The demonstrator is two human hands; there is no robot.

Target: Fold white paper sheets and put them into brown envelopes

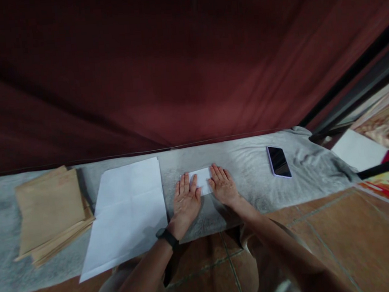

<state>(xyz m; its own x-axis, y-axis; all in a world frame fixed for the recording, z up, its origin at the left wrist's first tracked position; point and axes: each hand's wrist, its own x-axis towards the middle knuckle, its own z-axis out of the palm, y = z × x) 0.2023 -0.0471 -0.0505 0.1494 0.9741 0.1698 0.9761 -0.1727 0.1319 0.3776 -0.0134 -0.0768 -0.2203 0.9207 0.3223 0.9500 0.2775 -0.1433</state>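
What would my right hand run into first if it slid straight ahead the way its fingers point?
The right hand lies flat with fingers pointing away, over the small folded white paper. Straight ahead is only bare grey cloth, then probably the dark red curtain, though depth is unclear.

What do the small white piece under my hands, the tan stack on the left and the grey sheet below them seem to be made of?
Small white piece: likely paper, matte, crisp straight edges. Tan stack: looks like kraft paper, perhaps envelopes; thin layered edges. Grey sheet: soft cloth, maybe felt, wrinkled and fuzzy. Left hand and right hand press flat.
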